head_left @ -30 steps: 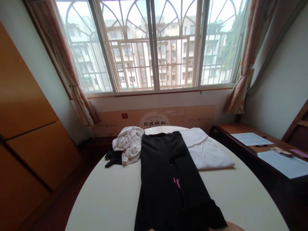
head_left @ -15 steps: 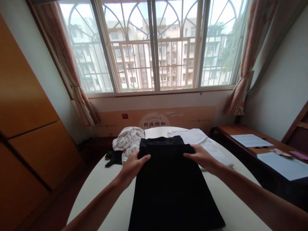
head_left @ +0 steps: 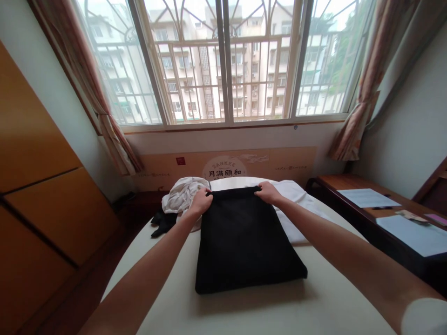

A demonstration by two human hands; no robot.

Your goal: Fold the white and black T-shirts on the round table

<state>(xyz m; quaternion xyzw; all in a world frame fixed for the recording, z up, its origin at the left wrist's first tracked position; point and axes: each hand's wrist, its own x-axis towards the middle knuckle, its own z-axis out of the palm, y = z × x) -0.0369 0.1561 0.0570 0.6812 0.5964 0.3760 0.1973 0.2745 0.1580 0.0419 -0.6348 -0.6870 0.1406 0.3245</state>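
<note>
A folded black garment (head_left: pixel 247 237) is stretched between my hands above the white round table (head_left: pixel 167 298); its exact kind does not show. My left hand (head_left: pixel 201 201) pinches its far left corner, and my right hand (head_left: pixel 268 193) pinches the far right corner. The near edge hangs slightly over the tabletop, casting a shadow. Just beyond my left hand lies a crumpled off-white cloth (head_left: pixel 183 195), with a small black cloth (head_left: pixel 163 223) beside it. Under and past my right forearm a white garment (head_left: pixel 296 204) lies flat, partly hidden by the arm and the black garment.
To the right stands a wooden bench or low table (head_left: pixel 335 181) bearing paper sheets (head_left: pixel 368 198) and small items. Orange wooden cabinets (head_left: pixel 38 186) rise on the left. A printed cardboard panel (head_left: pixel 157 163) leans below the barred window, between tied curtains (head_left: pixel 117 139).
Both hands have moved away from me, carrying the black garment farther over the table. Its near edge is now fully in view, and the top edge is pulled straight.
</note>
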